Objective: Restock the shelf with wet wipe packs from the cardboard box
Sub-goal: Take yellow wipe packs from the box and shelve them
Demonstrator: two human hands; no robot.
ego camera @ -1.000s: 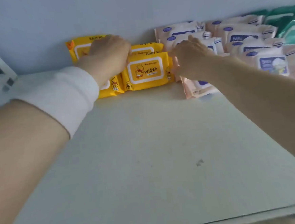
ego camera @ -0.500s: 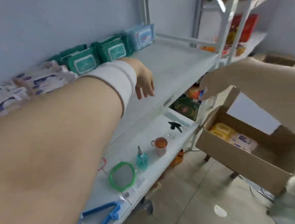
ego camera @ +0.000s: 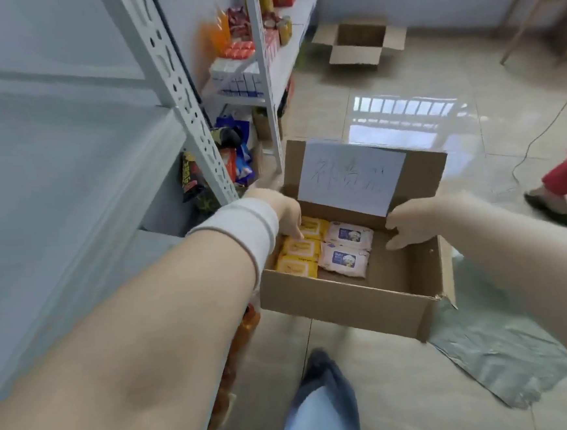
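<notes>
Head view: grey shelf point(ego camera: 67, 157) fills the left of frame. At centre, left hand point(ego camera: 283, 211) reaches into the cardboard box point(ego camera: 343, 300), fingers curled loosely over yellow packs point(ego camera: 300, 249), grip unclear. White packs point(ego camera: 344, 249) lie beside. Right hand point(ego camera: 411, 223) hovers open, empty.

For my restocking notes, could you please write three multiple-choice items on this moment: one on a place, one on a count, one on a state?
1. Where do the yellow packs lie in the cardboard box?
A. left side
B. right side
C. on the flap

2. How many pale packs show in the box?
A. one
B. two
C. four

3. What is the left hand doing?
A. lifting a pack clear
B. resting on the shelf
C. reaching onto the yellow packs

Answers:
1 A, they line the left wall.
2 B, two lie beside the yellow ones.
3 C, its fingers touch them; the right hand hovers empty.
</notes>
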